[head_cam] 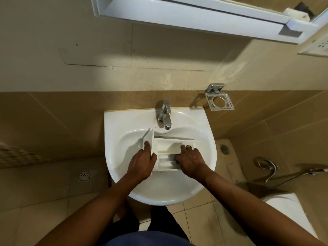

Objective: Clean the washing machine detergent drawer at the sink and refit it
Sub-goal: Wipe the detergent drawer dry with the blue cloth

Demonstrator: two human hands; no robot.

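Basically the white plastic compartmented detergent drawer [168,153] sits low in the white ceramic wall-hung sink [113,157], long axis running left to right across the basin, front panel at the left end and standing up; left hand [142,164] is clamped on that front panel, fingers over its face, thumb side hidden; right hand [190,161] is down in the drawer's right part with a ring showing, fingers curled around something small and dark that can't be made out, maybe a scrubber, grip closed but on what I can't tell; both hands touch the drawer, right one nearer the open compartments, so scrubbing looks like its job while left steadies; chrome single-lever tap [165,116] is behind the drawer, spout just past its back edge, no water visible; judged mid-clean, refit not yet done; room: beige tiled wall and floor, chrome soap holder [219,100] right of tap, floor drain [84,174] left, white mirror cabinet [195,16] above
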